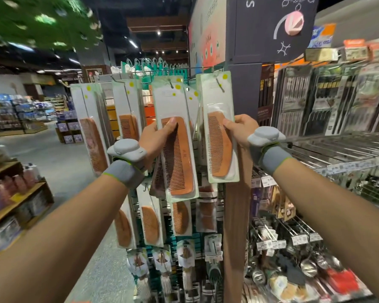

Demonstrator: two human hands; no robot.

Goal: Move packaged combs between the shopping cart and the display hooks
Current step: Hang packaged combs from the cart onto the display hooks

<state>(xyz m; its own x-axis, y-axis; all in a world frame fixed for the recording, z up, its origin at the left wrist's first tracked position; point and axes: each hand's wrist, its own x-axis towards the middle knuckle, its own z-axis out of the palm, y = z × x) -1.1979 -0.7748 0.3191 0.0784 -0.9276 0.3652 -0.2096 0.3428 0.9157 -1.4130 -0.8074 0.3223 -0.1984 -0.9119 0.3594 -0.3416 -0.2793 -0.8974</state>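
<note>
Two packaged wooden combs are raised at the top row of display hooks. My left hand (157,136) grips one comb package (179,162) by its left edge, thumb across the comb; its top hole sits at a hook (170,83). My right hand (241,130) grips a second comb package (220,149) from the right side, its top at another hook (220,85). More comb packages (92,136) hang on the hooks to the left and in a lower row (150,224). The shopping cart is out of view.
The wire display rack (162,73) stands at the end of a shelf unit. On the right, wire shelves (337,147) hold cutlery packs and kitchen tools. Brushes (214,270) hang lower on the rack. A wooden shelf with boxes (13,206) stands left beside an open aisle floor (59,154).
</note>
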